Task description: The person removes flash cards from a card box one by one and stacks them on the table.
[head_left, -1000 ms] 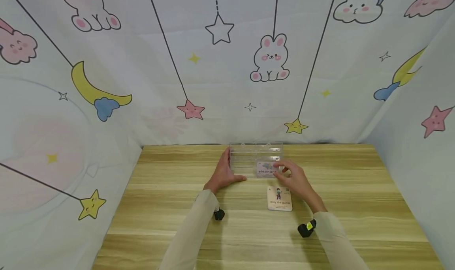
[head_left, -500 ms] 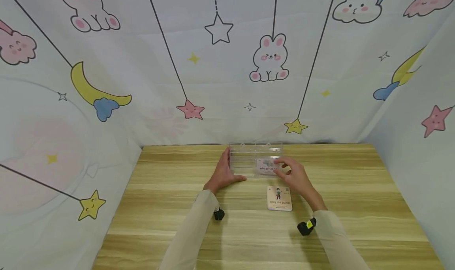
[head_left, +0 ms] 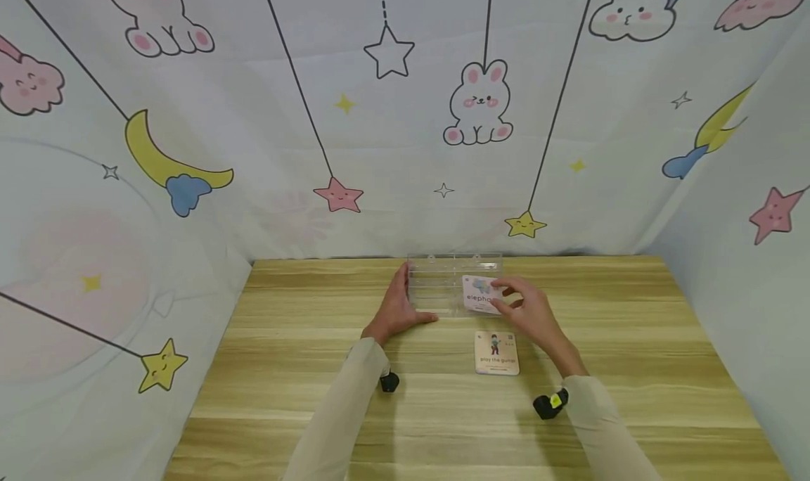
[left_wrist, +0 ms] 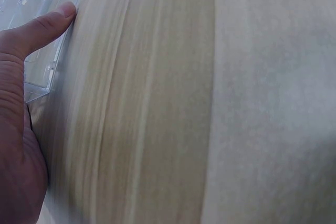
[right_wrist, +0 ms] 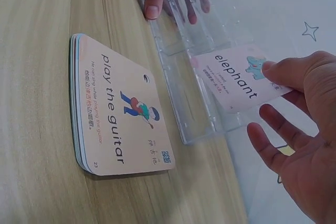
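A clear plastic card rack (head_left: 432, 302) with tiered slots in two columns stands at the back of the table. My left hand (head_left: 396, 309) grips its left end, thumb along the front edge and fingers at the side. My right hand (head_left: 530, 316) pinches a pale flashcard (right_wrist: 231, 80) printed "elephant" by its right edge, between thumb and fingers. The card is tilted in front of the rack's right column, and its lower edge seems apart from the slots. A stack of flashcards (right_wrist: 123, 111), topped by "play the guitar", lies on the table before the rack.
The wood-grain table (head_left: 304, 368) ends just behind the rack, where a white patterned cloth (head_left: 405, 150) hangs. More cloth (head_left: 734, 277) closes off the sides. A black wrist camera (head_left: 549, 405) sits under the right forearm.
My right hand has lifted the elephant card up and slightly right, away from the rack's lower right slot, and the card now tilts. The left hand, rack and card stack stay put.
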Action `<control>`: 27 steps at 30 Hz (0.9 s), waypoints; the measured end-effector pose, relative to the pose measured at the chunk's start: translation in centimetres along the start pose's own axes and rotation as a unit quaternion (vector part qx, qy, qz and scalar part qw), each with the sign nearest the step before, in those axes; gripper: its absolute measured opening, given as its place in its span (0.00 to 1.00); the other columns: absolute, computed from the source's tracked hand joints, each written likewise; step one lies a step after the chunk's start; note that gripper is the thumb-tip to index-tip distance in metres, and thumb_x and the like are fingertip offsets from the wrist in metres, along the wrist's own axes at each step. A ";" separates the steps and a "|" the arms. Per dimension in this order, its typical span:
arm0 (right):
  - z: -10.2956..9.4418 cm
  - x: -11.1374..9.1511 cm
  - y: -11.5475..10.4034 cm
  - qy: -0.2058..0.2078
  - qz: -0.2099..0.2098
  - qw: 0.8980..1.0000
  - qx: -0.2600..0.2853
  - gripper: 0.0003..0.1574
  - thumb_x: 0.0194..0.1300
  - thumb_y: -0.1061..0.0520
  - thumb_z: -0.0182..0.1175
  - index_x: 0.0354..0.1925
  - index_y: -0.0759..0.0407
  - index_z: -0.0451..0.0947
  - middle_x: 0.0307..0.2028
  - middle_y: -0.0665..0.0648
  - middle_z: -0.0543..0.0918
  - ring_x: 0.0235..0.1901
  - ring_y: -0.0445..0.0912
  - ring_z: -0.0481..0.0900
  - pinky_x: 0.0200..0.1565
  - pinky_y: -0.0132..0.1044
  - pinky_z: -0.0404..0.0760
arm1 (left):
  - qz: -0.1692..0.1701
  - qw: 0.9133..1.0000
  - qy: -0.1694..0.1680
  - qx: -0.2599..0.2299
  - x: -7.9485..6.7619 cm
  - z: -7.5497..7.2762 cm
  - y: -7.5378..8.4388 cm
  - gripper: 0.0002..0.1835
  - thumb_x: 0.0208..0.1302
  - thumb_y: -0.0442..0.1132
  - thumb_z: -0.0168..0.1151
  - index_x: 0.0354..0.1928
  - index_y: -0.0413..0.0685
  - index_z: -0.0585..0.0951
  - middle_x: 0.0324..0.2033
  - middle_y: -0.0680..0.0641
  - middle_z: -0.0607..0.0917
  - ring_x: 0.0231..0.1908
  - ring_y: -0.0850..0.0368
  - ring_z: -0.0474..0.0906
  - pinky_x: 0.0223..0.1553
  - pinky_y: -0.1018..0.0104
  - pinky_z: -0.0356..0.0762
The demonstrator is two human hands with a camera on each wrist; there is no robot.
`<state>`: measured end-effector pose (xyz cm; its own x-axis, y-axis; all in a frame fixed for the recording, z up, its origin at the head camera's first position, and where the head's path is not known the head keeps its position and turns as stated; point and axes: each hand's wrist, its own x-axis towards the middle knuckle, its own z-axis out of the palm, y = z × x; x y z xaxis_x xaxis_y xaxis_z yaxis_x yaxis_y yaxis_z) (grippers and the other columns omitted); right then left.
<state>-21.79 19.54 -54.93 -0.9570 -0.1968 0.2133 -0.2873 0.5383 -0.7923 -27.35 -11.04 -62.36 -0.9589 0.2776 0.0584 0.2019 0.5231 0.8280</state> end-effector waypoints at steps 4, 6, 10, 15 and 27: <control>-0.4 -0.4 0.1 -0.004 0.005 1.000 0.005 0.23 0.67 0.63 0.71 0.59 0.61 0.82 0.59 0.63 0.82 0.49 0.58 0.83 0.46 0.50 0.87 | 0.007 1.000 0.000 0.001 0.0 0.0 -0.1 0.74 0.42 0.50 0.89 0.82 0.47 0.45 0.78 0.40 0.57 0.77 0.44 0.56 0.73 0.55 0.62; -0.7 -0.7 0.2 -0.006 0.005 1.000 0.007 0.23 0.67 0.63 0.71 0.60 0.61 0.81 0.60 0.64 0.81 0.49 0.59 0.84 0.47 0.51 0.87 | 0.009 1.000 0.000 0.001 0.0 0.0 -0.2 0.74 0.42 0.50 0.89 0.82 0.47 0.45 0.78 0.40 0.56 0.77 0.44 0.56 0.73 0.55 0.62; -1.1 -1.4 0.5 -0.009 0.008 1.000 0.015 0.26 0.66 0.64 0.71 0.61 0.62 0.80 0.62 0.65 0.80 0.46 0.58 0.85 0.46 0.46 0.88 | 0.011 1.000 0.000 -0.001 0.0 0.0 -0.2 0.75 0.42 0.50 0.89 0.83 0.47 0.44 0.79 0.40 0.56 0.77 0.45 0.55 0.74 0.56 0.61; -1.5 -2.4 0.9 -0.018 0.026 0.999 0.030 0.28 0.65 0.67 0.71 0.62 0.62 0.79 0.61 0.66 0.78 0.43 0.57 0.87 0.41 0.35 0.87 | 0.004 1.000 -0.004 0.001 0.1 -0.1 -0.1 0.75 0.42 0.51 0.89 0.83 0.48 0.43 0.79 0.42 0.55 0.78 0.47 0.54 0.74 0.58 0.60; -1.3 -4.8 1.0 -0.045 0.080 0.991 0.094 0.31 0.64 0.67 0.72 0.63 0.61 0.78 0.62 0.67 0.77 0.40 0.52 0.86 0.35 0.32 0.85 | 0.004 1.000 -0.008 -0.004 0.0 -0.1 -0.2 0.75 0.43 0.51 0.89 0.83 0.49 0.43 0.80 0.43 0.54 0.78 0.47 0.54 0.74 0.58 0.60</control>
<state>-17.53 22.10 -55.98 -0.9798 -0.1976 0.0303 -0.1103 0.4081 -0.9062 -27.39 -11.19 -62.46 -0.9540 0.2943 0.0570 0.2085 0.5148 0.8316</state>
